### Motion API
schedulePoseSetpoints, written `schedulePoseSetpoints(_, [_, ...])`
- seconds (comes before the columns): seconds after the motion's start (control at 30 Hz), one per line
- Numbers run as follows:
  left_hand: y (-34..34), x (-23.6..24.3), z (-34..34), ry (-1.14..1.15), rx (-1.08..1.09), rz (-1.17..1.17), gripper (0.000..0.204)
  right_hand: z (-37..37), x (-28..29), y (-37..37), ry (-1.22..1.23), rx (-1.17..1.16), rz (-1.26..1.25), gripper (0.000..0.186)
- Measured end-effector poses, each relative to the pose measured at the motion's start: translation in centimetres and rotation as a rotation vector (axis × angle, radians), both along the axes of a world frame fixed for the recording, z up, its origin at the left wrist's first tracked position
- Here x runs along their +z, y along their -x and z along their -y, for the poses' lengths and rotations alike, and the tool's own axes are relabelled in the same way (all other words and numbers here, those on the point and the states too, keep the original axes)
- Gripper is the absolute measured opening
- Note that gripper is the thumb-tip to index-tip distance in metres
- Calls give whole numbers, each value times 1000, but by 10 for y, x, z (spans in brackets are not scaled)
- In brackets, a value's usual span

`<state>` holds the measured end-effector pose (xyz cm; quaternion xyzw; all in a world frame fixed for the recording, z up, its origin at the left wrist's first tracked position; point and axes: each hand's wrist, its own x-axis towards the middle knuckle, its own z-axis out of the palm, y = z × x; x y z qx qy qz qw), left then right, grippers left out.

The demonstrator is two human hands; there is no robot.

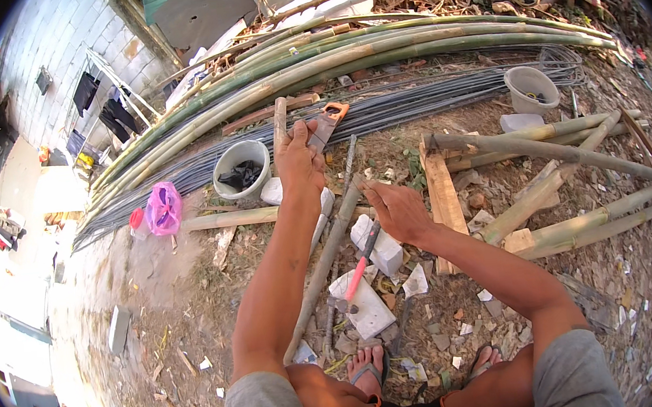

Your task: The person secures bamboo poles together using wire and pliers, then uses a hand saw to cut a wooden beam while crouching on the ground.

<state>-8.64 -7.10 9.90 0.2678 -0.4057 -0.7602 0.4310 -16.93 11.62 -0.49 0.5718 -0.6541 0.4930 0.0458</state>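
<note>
My left hand point(301, 158) is closed around a short wooden stick point(280, 121) that points up and away from me. Just beyond its fingers lies a handsaw point(324, 130) with an orange handle. My right hand point(398, 210) has its fingers bent at the upper end of a long grey-brown wooden pole point(330, 247), which slants down toward my left foot. Part of that contact is hidden by the fingers. Below the right hand, a hammer point(364, 261) with a red and black handle leans across pale blocks point(369, 306).
Long green bamboo poles point(373, 43) and thin steel bars point(426, 97) stretch across the back. A bucket point(219, 172) holding black plastic and a pink bag point(163, 209) are at left. A bamboo frame point(542, 145) and another bucket point(516, 86) stand at right. Rubble litters the ground.
</note>
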Motion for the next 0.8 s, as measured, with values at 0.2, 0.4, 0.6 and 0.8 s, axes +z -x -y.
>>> schedulePoseSetpoints(0.2, [-8,11,5,-18,59,4,12,3,-13,0,-82,38,61,27])
schedulePoseSetpoints(0.4, [-13,22,7,-46,94,13,19,5,-17,5,-64,68,116,29])
schedulePoseSetpoints(0.6, [-13,18,2,-27,83,60,19,-8,-11,7,-94,61,51,45])
schedulePoseSetpoints(0.8, [3,19,-23,22,32,78,17,17,50,0,-150,281,373,106])
